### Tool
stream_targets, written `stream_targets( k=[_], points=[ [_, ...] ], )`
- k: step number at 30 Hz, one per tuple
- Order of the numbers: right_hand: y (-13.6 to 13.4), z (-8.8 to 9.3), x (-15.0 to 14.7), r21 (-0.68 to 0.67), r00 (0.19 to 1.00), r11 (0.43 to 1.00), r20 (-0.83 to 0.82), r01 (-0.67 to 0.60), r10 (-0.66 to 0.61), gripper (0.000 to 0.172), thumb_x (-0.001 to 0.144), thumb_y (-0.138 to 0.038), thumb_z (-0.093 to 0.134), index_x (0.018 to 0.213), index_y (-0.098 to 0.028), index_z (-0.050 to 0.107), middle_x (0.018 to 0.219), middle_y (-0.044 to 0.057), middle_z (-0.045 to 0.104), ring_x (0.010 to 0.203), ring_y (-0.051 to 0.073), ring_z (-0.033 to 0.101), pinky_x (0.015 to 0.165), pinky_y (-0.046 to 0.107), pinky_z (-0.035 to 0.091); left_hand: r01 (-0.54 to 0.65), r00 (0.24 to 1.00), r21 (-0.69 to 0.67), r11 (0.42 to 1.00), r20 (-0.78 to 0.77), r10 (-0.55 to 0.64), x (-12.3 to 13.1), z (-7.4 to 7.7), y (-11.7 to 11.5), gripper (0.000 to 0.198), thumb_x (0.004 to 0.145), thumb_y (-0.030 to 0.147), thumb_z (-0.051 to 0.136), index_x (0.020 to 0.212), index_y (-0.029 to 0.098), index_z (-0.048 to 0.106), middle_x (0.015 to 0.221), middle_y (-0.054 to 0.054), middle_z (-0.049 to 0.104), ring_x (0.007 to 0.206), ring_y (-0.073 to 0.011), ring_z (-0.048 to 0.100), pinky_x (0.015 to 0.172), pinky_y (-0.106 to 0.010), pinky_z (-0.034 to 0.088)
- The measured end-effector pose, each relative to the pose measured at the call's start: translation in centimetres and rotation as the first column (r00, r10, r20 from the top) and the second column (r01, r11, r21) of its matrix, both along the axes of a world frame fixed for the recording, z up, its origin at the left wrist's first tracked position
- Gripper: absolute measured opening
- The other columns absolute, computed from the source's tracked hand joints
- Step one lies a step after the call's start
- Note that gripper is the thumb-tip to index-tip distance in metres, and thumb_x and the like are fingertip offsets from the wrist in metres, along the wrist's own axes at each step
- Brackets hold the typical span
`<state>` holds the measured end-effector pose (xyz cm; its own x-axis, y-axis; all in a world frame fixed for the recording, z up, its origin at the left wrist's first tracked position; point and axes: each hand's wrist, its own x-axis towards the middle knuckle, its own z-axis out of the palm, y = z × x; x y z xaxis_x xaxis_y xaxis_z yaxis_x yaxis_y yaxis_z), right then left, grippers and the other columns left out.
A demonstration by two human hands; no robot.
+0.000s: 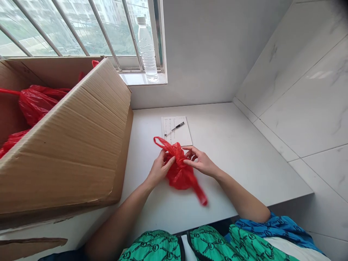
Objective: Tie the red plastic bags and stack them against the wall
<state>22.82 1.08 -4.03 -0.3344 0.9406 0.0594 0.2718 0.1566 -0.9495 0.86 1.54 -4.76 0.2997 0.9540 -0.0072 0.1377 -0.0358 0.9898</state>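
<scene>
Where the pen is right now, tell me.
In the head view, the pen lies aslant on the notebook near the middle, just beyond the red plastic bag and right of the cardboard box.

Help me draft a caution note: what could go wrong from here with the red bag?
1. The red bag is thin-looking plastic, bunched between the left hand and right hand; a hard tug might tear it.
2. The bag's near end is in neither hand, so the bunched top could slip loose.
3. The pen lies unsecured on the notebook just beyond the bag; a sweeping hand might knock it away.
</scene>
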Motion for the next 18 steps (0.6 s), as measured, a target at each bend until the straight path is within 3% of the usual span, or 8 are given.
stream_targets(
  k=[4, 7, 9, 14, 18],
  points=[
    [0.4, -0.9, -0.5, -0.153, 0.983, 0.983, -0.134, 0.102, -0.123, 0.044, 0.086, -0.051, 0.064, 0.118, -0.022, 0.057, 0.095, 0.004, 0.065, 0.088, 0.018, 0.063, 0.07, 0.031, 0.053, 0.027, 0.989, -0.114, 0.993, 0.149, -0.01, 0.1, 0.2, -0.2, 0.03, 0.086, 0.041, 0.066, 0.103, 0.017, 0.063, 0.107, -0.009, 0.069, 0.094, -0.0213, 0.066, 0.085, -0.033, 0.052],
    [0.6, -1.4, -0.8, -0.254, 0.97, 0.966, -0.214, 0.058, -0.114, 0.044, 0.084, -0.052, 0.066, 0.114, -0.022, 0.055, 0.101, 0.005, 0.066, 0.085, 0.018, 0.065, 0.062, 0.028, 0.054, 0.041, 0.978, -0.163, 0.986, 0.21, -0.006, 0.1, 0.5, -0.3, 0.028, 0.082, 0.038, 0.071, 0.099, 0.017, 0.063, 0.099, -0.007, 0.069, 0.088, -0.0191, 0.065, 0.08, -0.031, 0.052],
    [0.8, -1.3, -0.6, -0.255, 0.957, 0.966, -0.271, 0.036, -0.107, 0.043, 0.08, -0.048, 0.07, 0.111, -0.021, 0.056, 0.094, 0.004, 0.067, 0.079, 0.017, 0.065, 0.062, 0.029, 0.054, 0.024, 0.975, -0.162, 0.987, 0.221, 0.012, -0.1, 0.7, -0.1, 0.028, 0.081, 0.038, 0.072, 0.099, 0.018, 0.062, 0.099, -0.005, 0.068, 0.088, -0.0187, 0.065, 0.079, -0.03, 0.052],
    [1.2, -0.6, 0.8, -0.195, 0.929, 0.964, -0.287, 0.183, -0.235, 0.04, 0.077, -0.045, 0.074, 0.104, -0.021, 0.058, 0.074, -0.003, 0.06, 0.064, 0.012, 0.059, 0.065, 0.03, 0.054, -0.167, 0.981, -0.098, 0.981, 0.083, 0.175, -1.0, 0.7, 0.9, 0.036, 0.08, 0.048, 0.069, 0.099, 0.018, 0.062, 0.09, -0.004, 0.067, 0.078, -0.017, 0.063, 0.069, -0.027, 0.05],
    [1.2, -0.7, 1.2, -0.138, 0.949, 0.968, -0.214, 0.208, -0.234, 0.038, 0.082, -0.051, 0.067, 0.104, -0.021, 0.058, 0.076, -0.002, 0.059, 0.067, 0.014, 0.06, 0.064, 0.031, 0.054, -0.203, 0.968, 0.058, 0.978, -0.139, 0.209, -2.2, 1.0, 1.5, 0.042, 0.087, 0.055, 0.057, 0.109, 0.019, 0.063, 0.101, -0.007, 0.068, 0.088, -0.0198, 0.063, 0.07, -0.027, 0.051]
  ],
)
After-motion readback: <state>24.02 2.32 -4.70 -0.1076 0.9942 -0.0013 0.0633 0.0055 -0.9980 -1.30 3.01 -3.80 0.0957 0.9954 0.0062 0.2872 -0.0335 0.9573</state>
